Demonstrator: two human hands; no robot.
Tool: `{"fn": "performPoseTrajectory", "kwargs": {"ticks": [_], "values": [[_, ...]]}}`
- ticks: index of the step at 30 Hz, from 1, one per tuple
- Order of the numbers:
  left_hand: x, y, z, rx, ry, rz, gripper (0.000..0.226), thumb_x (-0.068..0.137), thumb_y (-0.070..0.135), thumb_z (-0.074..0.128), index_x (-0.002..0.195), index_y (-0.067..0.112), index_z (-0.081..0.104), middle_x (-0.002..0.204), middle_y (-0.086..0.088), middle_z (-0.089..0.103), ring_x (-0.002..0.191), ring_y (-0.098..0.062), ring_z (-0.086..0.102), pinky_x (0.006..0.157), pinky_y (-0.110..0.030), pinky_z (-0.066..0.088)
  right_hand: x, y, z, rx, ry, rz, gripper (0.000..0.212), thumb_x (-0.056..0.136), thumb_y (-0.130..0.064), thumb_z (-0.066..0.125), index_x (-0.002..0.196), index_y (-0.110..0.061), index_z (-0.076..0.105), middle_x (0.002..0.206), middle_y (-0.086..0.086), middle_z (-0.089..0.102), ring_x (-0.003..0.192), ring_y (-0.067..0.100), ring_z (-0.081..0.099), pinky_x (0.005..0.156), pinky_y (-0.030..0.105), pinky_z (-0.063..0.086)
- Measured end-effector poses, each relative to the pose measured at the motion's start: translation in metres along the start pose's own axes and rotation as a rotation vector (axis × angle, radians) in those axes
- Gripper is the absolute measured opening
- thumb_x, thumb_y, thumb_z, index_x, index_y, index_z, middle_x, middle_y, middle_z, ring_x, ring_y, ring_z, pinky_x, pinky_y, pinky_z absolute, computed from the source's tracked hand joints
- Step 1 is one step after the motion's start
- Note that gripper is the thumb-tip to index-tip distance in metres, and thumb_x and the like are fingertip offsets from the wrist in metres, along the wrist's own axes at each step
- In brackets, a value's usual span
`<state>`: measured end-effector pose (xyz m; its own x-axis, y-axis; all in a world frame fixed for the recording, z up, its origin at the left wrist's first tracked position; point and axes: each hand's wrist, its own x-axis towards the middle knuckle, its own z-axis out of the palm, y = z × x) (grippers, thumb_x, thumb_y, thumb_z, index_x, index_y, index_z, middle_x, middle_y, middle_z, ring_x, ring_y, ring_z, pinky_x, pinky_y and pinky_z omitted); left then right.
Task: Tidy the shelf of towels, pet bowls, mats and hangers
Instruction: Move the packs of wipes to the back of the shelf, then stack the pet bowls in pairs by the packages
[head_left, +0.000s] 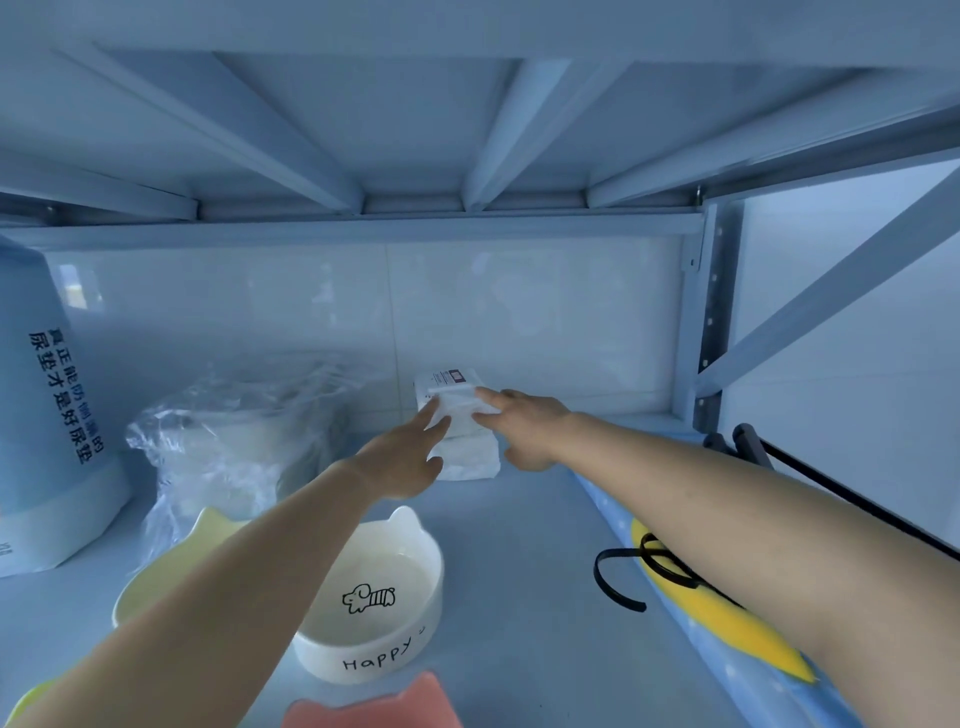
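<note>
A small stack of white packaged towels (470, 452) stands at the back of the shelf against the wall. My left hand (402, 457) touches the stack's left side with straight fingers. My right hand (524, 423) presses the top pack from the right, its fingers laid flat over it. A white cat-eared bowl marked "Happy" (374, 603) sits in front, partly under my left forearm. A yellow cat-eared bowl (171, 571) lies to its left and a pink one (371, 704) at the bottom edge.
A tall blue pack of pet pads (49, 405) stands at the far left. Beside it is a clear plastic bag holding white items (234, 436). A rolled blue-and-yellow mat (727, 618) lies along the right side, with black hangers (623, 577) on it. The shelf's right post (709, 312) is close.
</note>
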<state>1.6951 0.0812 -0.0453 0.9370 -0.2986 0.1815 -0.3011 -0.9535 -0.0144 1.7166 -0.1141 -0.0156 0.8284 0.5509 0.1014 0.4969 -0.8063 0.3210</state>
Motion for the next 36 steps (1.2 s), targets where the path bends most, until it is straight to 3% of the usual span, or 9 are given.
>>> {"fn": "performPoseTrajectory", "kwargs": {"ticks": [7, 12, 16, 19, 23, 26, 32, 36], "values": [[-0.001, -0.007, 0.002, 0.051, -0.014, 0.023, 0.052, 0.097, 0.028, 0.034, 0.148, 0.020, 0.021, 0.155, 0.010, -0.020, 0.134, -0.021, 0.036, 0.099, -0.036, 0.041, 0.002, -0.004, 0.004, 0.057, 0.012, 0.015, 0.065, 0.089, -0.019, 0.049, 0.147, -0.029, 0.021, 0.157, -0.006, -0.002, 0.137, 0.023, 0.023, 0.101, 0.038, 0.040], [-0.015, -0.014, -0.004, 0.019, 0.054, 0.025, 0.055, 0.094, 0.027, 0.043, 0.146, 0.029, 0.025, 0.157, 0.011, -0.010, 0.143, -0.013, 0.014, 0.107, -0.036, 0.035, -0.003, -0.007, -0.002, 0.167, 0.122, -0.007, 0.058, 0.090, -0.020, 0.050, 0.143, -0.029, 0.031, 0.157, -0.007, -0.002, 0.140, 0.019, 0.016, 0.101, 0.035, 0.039], [-0.038, -0.030, -0.025, 0.019, 0.183, 0.044, 0.054, 0.088, 0.024, 0.048, 0.139, 0.038, 0.037, 0.151, 0.011, 0.024, 0.137, -0.012, 0.026, 0.101, -0.038, 0.040, -0.003, -0.024, -0.015, 0.256, 0.284, -0.037, 0.049, 0.091, -0.028, 0.053, 0.139, -0.027, 0.040, 0.155, -0.006, 0.008, 0.138, 0.018, 0.022, 0.099, 0.039, 0.042], [-0.056, -0.048, -0.044, 0.014, 0.249, 0.048, 0.051, 0.085, 0.019, 0.051, 0.134, 0.033, 0.046, 0.139, 0.008, 0.041, 0.129, -0.016, 0.038, 0.099, -0.038, 0.042, 0.005, -0.051, -0.031, 0.349, 0.343, -0.053, 0.051, 0.090, -0.033, 0.057, 0.137, -0.025, 0.043, 0.154, -0.002, 0.014, 0.137, 0.020, 0.027, 0.102, 0.040, 0.040], [-0.091, -0.090, -0.061, 0.043, 0.391, -0.001, 0.037, 0.082, 0.019, 0.057, 0.118, 0.029, 0.059, 0.125, 0.005, 0.049, 0.113, -0.018, 0.050, 0.090, -0.029, 0.044, 0.019, -0.097, -0.052, 0.460, 0.416, -0.109, 0.049, 0.086, -0.035, 0.062, 0.132, -0.023, 0.049, 0.143, 0.001, 0.032, 0.129, 0.021, 0.037, 0.101, 0.036, 0.039], [-0.119, -0.126, -0.066, 0.041, 0.449, -0.068, 0.028, 0.083, 0.029, 0.061, 0.111, 0.031, 0.060, 0.118, 0.008, 0.049, 0.107, -0.016, 0.052, 0.082, -0.035, 0.049, 0.030, -0.131, -0.064, 0.509, 0.462, -0.166, 0.046, 0.086, -0.034, 0.063, 0.129, -0.022, 0.052, 0.131, 0.001, 0.041, 0.123, 0.019, 0.041, 0.098, 0.034, 0.041], [-0.145, -0.177, -0.064, -0.024, 0.375, -0.174, 0.040, 0.080, 0.043, 0.067, 0.118, 0.033, 0.055, 0.120, 0.011, 0.050, 0.105, -0.014, 0.052, 0.083, -0.039, 0.050, 0.062, -0.190, -0.083, 0.509, 0.410, -0.195, 0.049, 0.085, -0.030, 0.063, 0.130, -0.017, 0.050, 0.129, 0.004, 0.044, 0.122, 0.021, 0.042, 0.099, 0.035, 0.039], [-0.143, -0.190, -0.051, -0.069, 0.366, -0.158, 0.046, 0.084, 0.025, 0.067, 0.127, 0.029, 0.052, 0.124, 0.004, 0.054, 0.109, -0.019, 0.052, 0.089, -0.035, 0.046, 0.074, -0.205, -0.075, 0.436, 0.355, -0.143, 0.046, 0.085, -0.030, 0.065, 0.123, -0.009, 0.051, 0.128, 0.008, 0.048, 0.121, 0.024, 0.042, 0.097, 0.031, 0.035]]}}
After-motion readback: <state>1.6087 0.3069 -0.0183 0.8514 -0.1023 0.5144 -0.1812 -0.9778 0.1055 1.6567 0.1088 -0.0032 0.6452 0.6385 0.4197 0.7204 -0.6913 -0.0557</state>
